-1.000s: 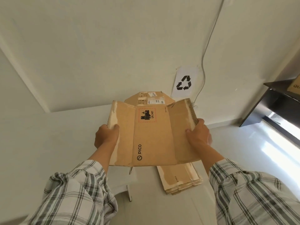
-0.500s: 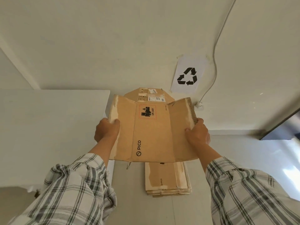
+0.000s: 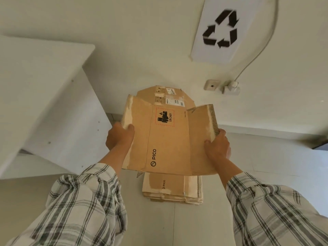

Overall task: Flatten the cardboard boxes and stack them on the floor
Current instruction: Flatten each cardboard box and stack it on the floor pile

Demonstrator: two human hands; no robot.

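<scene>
Flat box (image 3: 168, 139) | L hand (image 3: 119, 137) + R hand (image 3: 217, 148) grip side flaps | stack (image 3: 172, 190) mostly hidden

Flattened box (image 3: 168, 139) gripped by left hand (image 3: 119, 138), right hand (image 3: 217, 148) — above stack (image 3: 172, 190).

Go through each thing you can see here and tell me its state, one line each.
PICO cardboard box: flattened, flaps spread, held above the stack.
Left hand: grips the box's left flap.
Right hand: grips the box's right flap.
Stack of flattened boxes: lying flat on the floor.
Plug: plugged in.
Recycling sign: fixed to the wall.
</scene>
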